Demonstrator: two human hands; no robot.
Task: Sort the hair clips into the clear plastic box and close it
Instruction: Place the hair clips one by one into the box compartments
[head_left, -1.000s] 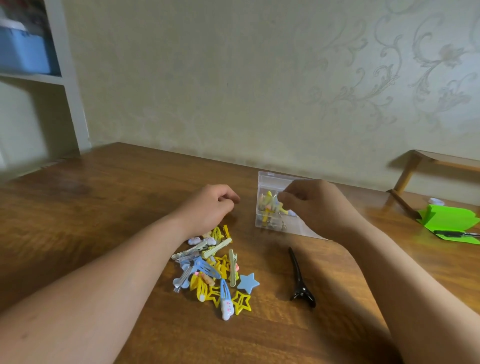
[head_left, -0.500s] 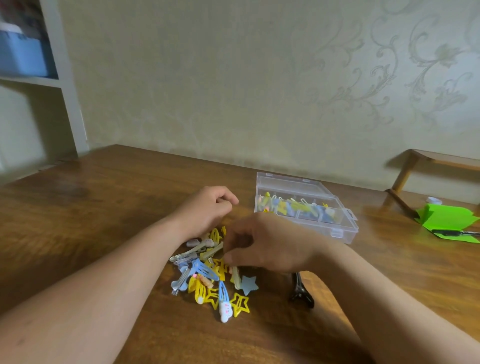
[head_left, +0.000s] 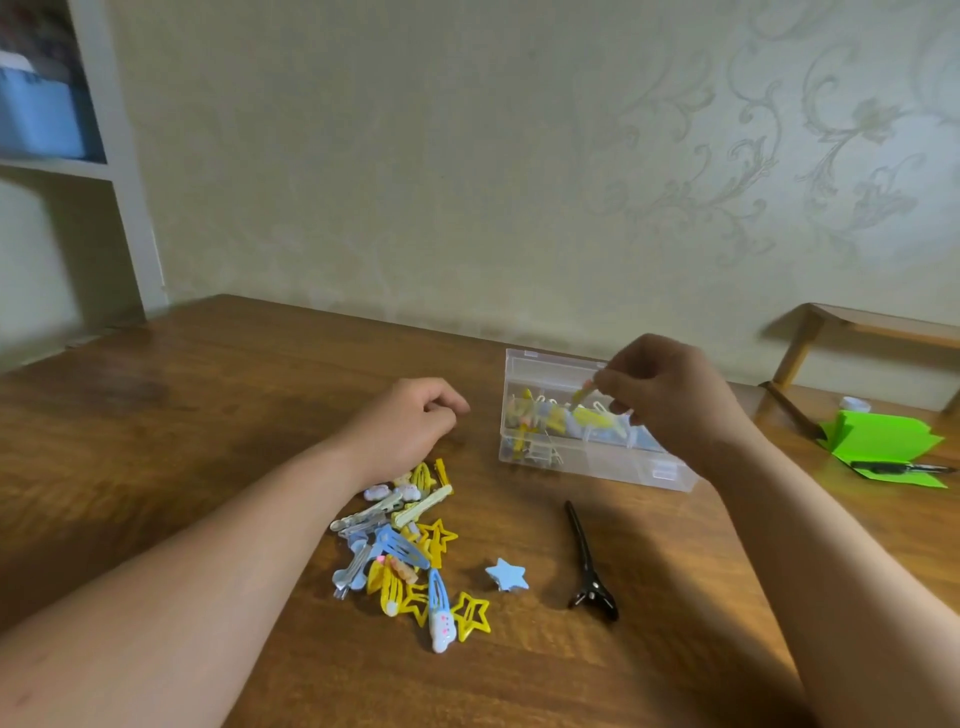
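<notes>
From the head camera I see my right hand (head_left: 670, 395) right of centre, raised over the clear plastic box (head_left: 582, 462). Its thumb and fingertips pinch a small yellow-green hair clip (head_left: 581, 395) just above the box's open top. The box sits on the wooden desk (head_left: 208, 395), centre right of the frame, and a jumble of yellow, blue and pale clips shows through its walls. I can't tell which compartment the pinched clip hangs over.

My left hand (head_left: 410, 421) lies on the desk at centre frame, to the left of the box and apart from it. Its fingers are loosely curled under, and as far as I can make out they hold nothing.

Below that hand, the unsorted pile of hair clips (head_left: 400, 540) spreads toward the lower middle of the frame: yellow stars, blue snap clips, silver and cream bars. A blue star clip (head_left: 508, 574) lies just right of the pile, with a yellow star clip (head_left: 471, 616) below it. A black alligator clip (head_left: 587, 561) lies further right, below the box.

At the right edge, a folded green paper (head_left: 878, 441) carries a black pen (head_left: 904, 467). A wooden stand (head_left: 831, 327) sits behind it. A white shelf (head_left: 119, 156) at upper left holds a blue bin (head_left: 36, 119).
</notes>
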